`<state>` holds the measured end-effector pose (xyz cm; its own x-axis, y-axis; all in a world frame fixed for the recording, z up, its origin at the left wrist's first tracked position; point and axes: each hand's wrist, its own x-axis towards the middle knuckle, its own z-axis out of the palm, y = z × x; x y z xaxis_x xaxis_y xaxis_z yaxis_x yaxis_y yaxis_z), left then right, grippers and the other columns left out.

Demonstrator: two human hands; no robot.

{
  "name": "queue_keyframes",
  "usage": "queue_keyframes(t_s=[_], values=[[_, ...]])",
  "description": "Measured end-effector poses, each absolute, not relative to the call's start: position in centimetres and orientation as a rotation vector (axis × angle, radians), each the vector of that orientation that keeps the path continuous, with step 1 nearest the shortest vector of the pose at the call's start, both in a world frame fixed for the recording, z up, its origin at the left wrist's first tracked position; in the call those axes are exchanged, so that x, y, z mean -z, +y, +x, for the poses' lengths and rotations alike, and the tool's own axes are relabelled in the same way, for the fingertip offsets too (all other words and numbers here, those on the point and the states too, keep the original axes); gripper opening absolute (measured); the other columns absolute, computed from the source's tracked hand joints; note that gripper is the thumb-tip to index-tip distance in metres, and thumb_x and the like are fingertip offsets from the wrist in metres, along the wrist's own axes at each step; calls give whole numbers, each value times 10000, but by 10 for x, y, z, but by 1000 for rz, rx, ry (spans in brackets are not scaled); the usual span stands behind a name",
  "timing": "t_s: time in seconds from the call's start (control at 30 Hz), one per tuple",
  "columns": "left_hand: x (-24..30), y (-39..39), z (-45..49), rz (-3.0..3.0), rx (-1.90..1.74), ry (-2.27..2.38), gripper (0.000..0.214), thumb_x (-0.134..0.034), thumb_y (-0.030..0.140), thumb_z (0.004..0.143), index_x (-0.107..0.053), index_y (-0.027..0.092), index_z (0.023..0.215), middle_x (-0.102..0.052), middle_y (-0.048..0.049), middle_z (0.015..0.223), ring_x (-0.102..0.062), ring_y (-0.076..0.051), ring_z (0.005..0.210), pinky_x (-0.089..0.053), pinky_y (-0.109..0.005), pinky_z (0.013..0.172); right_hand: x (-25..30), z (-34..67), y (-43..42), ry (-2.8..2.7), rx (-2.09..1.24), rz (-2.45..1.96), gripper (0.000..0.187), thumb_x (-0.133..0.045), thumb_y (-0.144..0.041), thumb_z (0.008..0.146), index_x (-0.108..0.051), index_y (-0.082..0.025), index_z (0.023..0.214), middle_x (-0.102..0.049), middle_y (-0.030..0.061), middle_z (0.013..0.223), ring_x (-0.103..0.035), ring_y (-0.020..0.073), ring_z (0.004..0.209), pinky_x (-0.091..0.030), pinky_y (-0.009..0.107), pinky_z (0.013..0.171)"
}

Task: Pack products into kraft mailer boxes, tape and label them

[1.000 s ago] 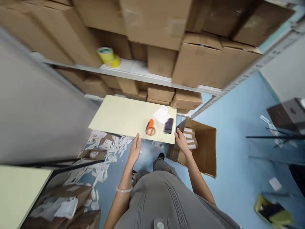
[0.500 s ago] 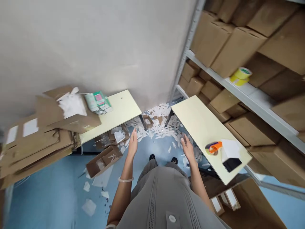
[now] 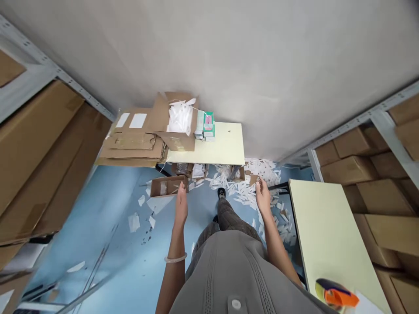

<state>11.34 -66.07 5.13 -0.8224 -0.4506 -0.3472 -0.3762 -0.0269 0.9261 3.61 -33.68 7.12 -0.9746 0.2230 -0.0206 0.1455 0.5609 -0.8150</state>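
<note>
My left hand (image 3: 181, 206) is held out in front of me above the floor, fingers stretched and nothing in it. A light bangle (image 3: 176, 259) circles that wrist. Just beyond its fingertips, an open cardboard box (image 3: 160, 187) lies on the floor. My right hand (image 3: 263, 197) is also stretched out, empty, over scattered white paper scraps (image 3: 244, 192). Ahead stands a pale table (image 3: 225, 146) bearing an open carton (image 3: 178, 141) full of white strips. Beside the carton are green-and-white small boxes (image 3: 208, 124). Neither hand touches anything.
Flattened cardboard (image 3: 131, 144) is stacked at the left of the far table. A second pale table (image 3: 330, 231) at right carries an orange tape dispenser (image 3: 340, 298). Shelves with brown cartons (image 3: 46, 161) line the left, and more cartons (image 3: 386, 196) fill the right shelves.
My view has turned left, so the far table is nearer the middle and the left shelf shows. One foot has stepped forward. Both hands stay empty and outstretched.
</note>
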Motion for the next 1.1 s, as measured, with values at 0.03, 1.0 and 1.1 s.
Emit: queue_keyframes(t_s=[0.03, 1.0, 1.1], values=[[-52, -664, 107, 948, 2003, -2114, 769, -267, 718, 922, -249, 293, 1562, -268, -70, 1628, -264, -292, 1491, -223, -481, 1220, -73, 17, -347, -2714, -1428, -268, 730, -364, -649, 921, -488, -134, 1424, -581, 200, 1372, -569, 299, 1242, -432, 457, 1053], [-139, -746, -133, 588, 1663, -1949, 613, -349, 577, 982, -392, 265, 1508, -412, -88, 1555, -472, -236, 1377, -352, -387, 1169, -90, -208, -395, -2626, -1475, -267, 662, -388, -588, 934, -462, -170, 1442, -597, 173, 1358, -610, 270, 1177, -454, 445, 1017], [-147, -761, -154, 522, 1679, -1992, 603, -354, 566, 986, -398, 263, 1505, -413, -84, 1556, -462, -233, 1384, -340, -385, 1177, -89, -198, -398, -2565, -1457, -365, 673, -384, -594, 929, -459, -165, 1443, -605, 179, 1340, -642, 269, 1125, -464, 448, 1001]])
